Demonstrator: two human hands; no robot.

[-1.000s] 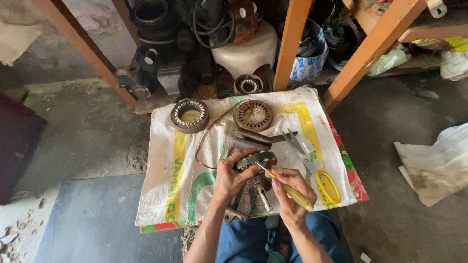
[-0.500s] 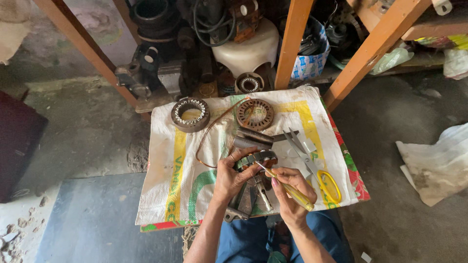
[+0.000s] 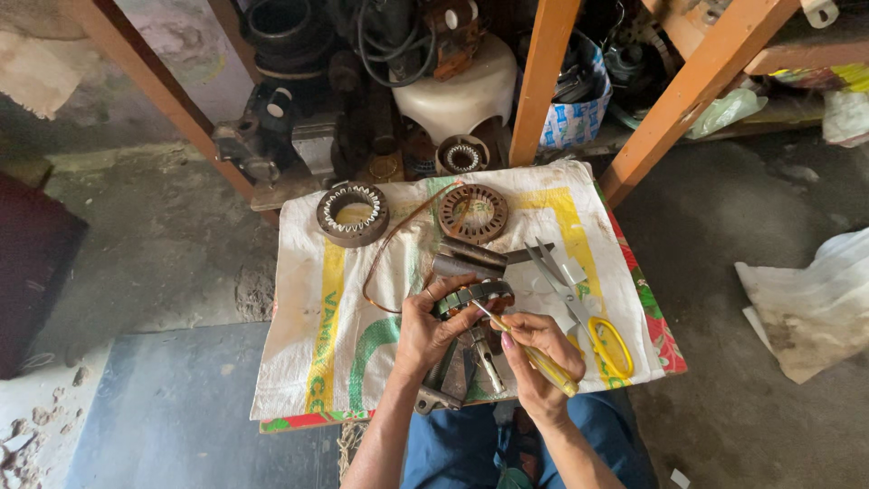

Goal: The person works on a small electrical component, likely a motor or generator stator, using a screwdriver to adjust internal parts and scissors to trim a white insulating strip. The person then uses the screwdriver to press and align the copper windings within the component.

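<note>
Stator held low centre, yellow tool at its slots

Stator [image 3: 477, 297] sits low in the middle of the frame, just above the person's lap, gripped over a woven sack [image 3: 362, 299] that covers the surface. The left hand [image 3: 433, 330] wraps it from the left side, fingers [image 3: 450, 288] curled closed over the top rim and thumb underneath. The right hand [image 3: 536, 355] is closed in a pen-like pinch on a thin yellow tool [image 3: 525, 349], whose tip touches the stator's edge near the windings.

To do this well, I judge the left hand should keep the stator steady and tilted toward the eye, while the right works the tip with small, light strokes along one slot, not levering against the copper, since the wire's coating would scratch easily. Bracing the right wrist on the knee or the surface would help control.

Below the hands lie grey metal parts [image 3: 453, 380], partly hidden. Right of the hands rest scissors [image 3: 579, 308] with yellow handles, blades apart. Just above the stator lie dark metal bars [image 3: 471, 258], and a loop of copper wire [image 3: 389, 254] curves to the left. Farther up the sack stand a ring stator [image 3: 352, 214] at left and a round laminated core [image 3: 472, 213] at centre. Beyond, in the upper frame, orange wooden legs [image 3: 543, 81] and cluttered motor parts on the floor.
</note>
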